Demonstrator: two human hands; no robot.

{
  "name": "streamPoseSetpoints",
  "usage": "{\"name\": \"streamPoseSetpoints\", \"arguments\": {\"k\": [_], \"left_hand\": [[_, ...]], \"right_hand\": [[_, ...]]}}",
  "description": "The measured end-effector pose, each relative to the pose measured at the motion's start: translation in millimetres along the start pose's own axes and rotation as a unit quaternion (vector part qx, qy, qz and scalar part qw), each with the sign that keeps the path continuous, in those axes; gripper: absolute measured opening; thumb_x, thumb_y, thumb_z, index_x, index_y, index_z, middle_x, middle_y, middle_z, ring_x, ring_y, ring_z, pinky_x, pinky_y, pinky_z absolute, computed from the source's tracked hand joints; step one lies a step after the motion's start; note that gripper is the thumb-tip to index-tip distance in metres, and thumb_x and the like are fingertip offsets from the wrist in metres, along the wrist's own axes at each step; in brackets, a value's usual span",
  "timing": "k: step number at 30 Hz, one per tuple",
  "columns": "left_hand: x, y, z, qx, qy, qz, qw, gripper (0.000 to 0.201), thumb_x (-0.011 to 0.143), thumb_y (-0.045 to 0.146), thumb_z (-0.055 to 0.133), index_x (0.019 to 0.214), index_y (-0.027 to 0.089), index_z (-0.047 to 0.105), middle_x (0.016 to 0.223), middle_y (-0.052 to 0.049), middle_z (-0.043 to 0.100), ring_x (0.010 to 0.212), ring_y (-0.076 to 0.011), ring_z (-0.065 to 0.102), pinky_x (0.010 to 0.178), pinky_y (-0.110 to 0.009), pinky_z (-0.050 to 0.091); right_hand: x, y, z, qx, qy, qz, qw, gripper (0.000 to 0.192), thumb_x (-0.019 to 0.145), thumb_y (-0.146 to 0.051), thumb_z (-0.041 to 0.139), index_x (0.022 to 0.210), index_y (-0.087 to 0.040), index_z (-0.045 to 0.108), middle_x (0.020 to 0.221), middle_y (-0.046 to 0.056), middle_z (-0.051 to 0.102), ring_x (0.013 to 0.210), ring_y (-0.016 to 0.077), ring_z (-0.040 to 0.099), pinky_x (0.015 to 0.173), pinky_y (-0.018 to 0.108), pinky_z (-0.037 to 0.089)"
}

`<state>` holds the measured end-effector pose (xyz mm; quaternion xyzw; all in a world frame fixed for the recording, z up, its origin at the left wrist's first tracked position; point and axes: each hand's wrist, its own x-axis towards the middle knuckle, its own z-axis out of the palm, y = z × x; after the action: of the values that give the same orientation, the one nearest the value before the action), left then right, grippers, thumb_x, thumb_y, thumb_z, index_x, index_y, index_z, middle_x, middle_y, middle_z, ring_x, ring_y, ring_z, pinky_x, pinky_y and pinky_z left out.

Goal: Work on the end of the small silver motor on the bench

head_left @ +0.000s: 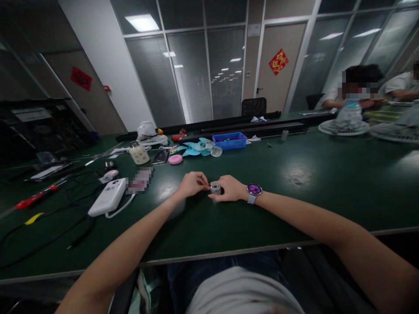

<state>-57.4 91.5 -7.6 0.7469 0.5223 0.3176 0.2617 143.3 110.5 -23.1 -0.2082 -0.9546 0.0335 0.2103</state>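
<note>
A small grey metal cylinder (215, 189), which looks like a little motor, stands on the green table in front of me. My right hand (229, 188), with a watch on the wrist, is closed around its right side. At the cylinder's left edge, the thumb and fingers of my left hand (194, 183) are pinched together, almost touching it. Whatever the left fingertips hold is too small to make out. The cylinder's top face shows dark marks or holes.
Behind my hands lie blue fan blades (196, 147), a blue tray (229, 141) and a pink round lid (175, 159). To the left are a white power bank (108, 197), a phone (140, 180), a patterned jar (139, 152) and cables. Two people sit at the far right near fan parts (343, 127).
</note>
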Motion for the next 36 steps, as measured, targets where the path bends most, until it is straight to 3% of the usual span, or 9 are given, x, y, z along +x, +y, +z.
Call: {"name": "streamPoseSetpoints", "arguments": {"k": [6, 10, 14, 19, 28, 36], "left_hand": [[1, 1, -0.3, -0.024, 0.021, 0.005, 0.999, 0.019, 0.058, 0.015, 0.081, 0.066, 0.017, 0.064, 0.062, -0.001, 0.073, 0.063, -0.0205, 0.072, 0.057, -0.025, 0.052], [0, 12, -3.0, -0.067, 0.068, 0.034, 0.995, 0.026, 0.067, 0.031, 0.08, 0.077, 0.017, 0.061, 0.078, -0.006, 0.076, 0.076, -0.0217, 0.073, 0.066, -0.028, 0.054], [-7, 29, -2.5, -0.121, 0.015, 0.067, 0.99, 0.035, 0.067, 0.039, 0.08, 0.079, 0.016, 0.056, 0.077, -0.006, 0.074, 0.074, -0.0207, 0.073, 0.065, -0.028, 0.054], [-17, 44, -0.1, -0.142, -0.051, 0.09, 0.985, 0.033, 0.065, 0.031, 0.083, 0.073, 0.015, 0.055, 0.071, -0.003, 0.072, 0.069, -0.0179, 0.071, 0.062, -0.025, 0.053], [-16, 47, -7.7, -0.121, -0.011, 0.1, 0.988, 0.034, 0.067, 0.026, 0.081, 0.081, 0.017, 0.051, 0.076, -0.004, 0.074, 0.074, -0.0196, 0.073, 0.065, -0.026, 0.053], [-16, 46, -13.2, -0.065, -0.035, 0.122, 0.99, 0.031, 0.067, 0.028, 0.082, 0.076, 0.016, 0.055, 0.073, -0.002, 0.072, 0.071, -0.0183, 0.072, 0.064, -0.025, 0.053]], "right_hand": [[0, -1, -1, 0.0, -0.002, -0.001, 1.0, 0.042, 0.087, -0.055, 0.053, 0.076, -0.016, 0.064, 0.058, 0.001, 0.058, 0.052, 0.0125, 0.046, 0.056, 0.024, 0.028], [0, -2, -2, -0.002, -0.004, -0.005, 1.0, 0.043, 0.087, -0.055, 0.052, 0.073, -0.016, 0.062, 0.059, 0.001, 0.059, 0.052, 0.0118, 0.046, 0.056, 0.024, 0.029], [0, -1, -1, -0.013, 0.0, 0.001, 1.0, 0.048, 0.087, -0.058, 0.051, 0.067, -0.015, 0.06, 0.055, 0.001, 0.055, 0.049, 0.0114, 0.042, 0.054, 0.025, 0.027], [-1, 1, -1, -0.019, -0.011, -0.012, 1.0, 0.051, 0.088, -0.058, 0.049, 0.06, -0.016, 0.056, 0.051, 0.0, 0.051, 0.046, 0.0102, 0.039, 0.053, 0.025, 0.026], [0, 2, 2, -0.034, 0.0, 0.002, 0.999, 0.05, 0.086, -0.058, 0.052, 0.062, -0.015, 0.058, 0.051, 0.001, 0.053, 0.048, 0.0113, 0.043, 0.053, 0.025, 0.027], [0, 0, 0, -0.033, -0.009, 0.002, 0.999, 0.052, 0.087, -0.059, 0.05, 0.062, -0.015, 0.059, 0.054, 0.001, 0.056, 0.048, 0.0104, 0.042, 0.054, 0.025, 0.027]]}}
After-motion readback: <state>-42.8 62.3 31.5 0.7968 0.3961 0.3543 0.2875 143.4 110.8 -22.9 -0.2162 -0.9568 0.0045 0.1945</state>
